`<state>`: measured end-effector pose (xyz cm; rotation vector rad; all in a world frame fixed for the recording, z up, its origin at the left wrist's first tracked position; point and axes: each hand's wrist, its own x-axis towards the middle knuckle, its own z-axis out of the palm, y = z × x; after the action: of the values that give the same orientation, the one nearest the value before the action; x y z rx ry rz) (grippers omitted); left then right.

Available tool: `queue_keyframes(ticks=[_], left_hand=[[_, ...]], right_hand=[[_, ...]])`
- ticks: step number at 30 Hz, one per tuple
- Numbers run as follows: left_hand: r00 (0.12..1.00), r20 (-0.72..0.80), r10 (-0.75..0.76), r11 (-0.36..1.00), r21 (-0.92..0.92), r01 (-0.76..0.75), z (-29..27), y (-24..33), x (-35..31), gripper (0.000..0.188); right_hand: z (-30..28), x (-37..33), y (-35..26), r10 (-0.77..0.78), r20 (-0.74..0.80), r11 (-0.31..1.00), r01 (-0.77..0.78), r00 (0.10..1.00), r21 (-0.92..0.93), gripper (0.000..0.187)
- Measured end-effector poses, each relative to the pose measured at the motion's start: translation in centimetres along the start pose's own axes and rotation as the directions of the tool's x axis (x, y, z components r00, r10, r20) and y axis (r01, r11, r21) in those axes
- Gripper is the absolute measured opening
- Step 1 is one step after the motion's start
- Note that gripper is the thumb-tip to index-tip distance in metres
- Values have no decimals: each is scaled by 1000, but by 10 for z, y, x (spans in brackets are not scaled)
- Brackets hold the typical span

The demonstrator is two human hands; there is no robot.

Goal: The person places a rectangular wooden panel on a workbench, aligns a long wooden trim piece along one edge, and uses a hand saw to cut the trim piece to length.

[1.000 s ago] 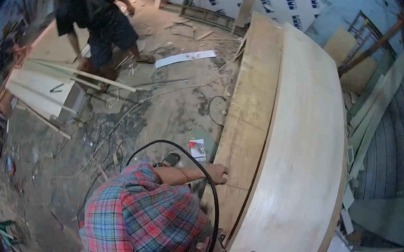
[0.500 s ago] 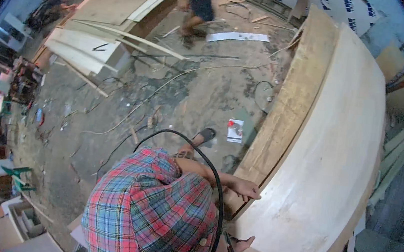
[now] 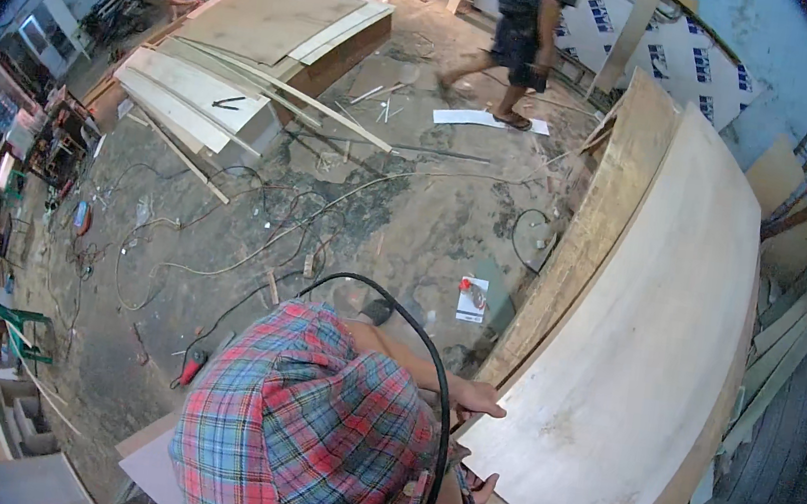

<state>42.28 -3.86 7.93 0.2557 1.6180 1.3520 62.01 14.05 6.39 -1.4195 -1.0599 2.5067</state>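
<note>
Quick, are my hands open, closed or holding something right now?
Left hand: at the long edge of the pale sheet; grip can't be told.
Right hand: near the sheet's lower-left corner; open or closed can't be told.

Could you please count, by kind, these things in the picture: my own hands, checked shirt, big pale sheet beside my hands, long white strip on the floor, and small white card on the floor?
Left hand and right hand: 2
Checked shirt: 1
Pale sheet: 1
White strip: 1
White card: 1
Total: 6
</note>
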Motion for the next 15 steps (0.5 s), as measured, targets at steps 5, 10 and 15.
queue_keyframes(ticks=[5, 10, 15], left_hand=[[992, -20, 122, 993, -4, -122, -12, -23, 14, 63], [957, -198, 212, 975, 106, -194, -27, -62, 41, 69], [961, -113, 254, 961, 143, -238, -21, -6, 33, 85]], right_hand=[[61, -39, -17, 34, -152, 997, -24, 988, 70, 49], [3, 1, -38, -122, -218, 974, 159, 968, 162, 41], [-287, 165, -70, -748, 90, 624, 744, 657, -238, 39]])
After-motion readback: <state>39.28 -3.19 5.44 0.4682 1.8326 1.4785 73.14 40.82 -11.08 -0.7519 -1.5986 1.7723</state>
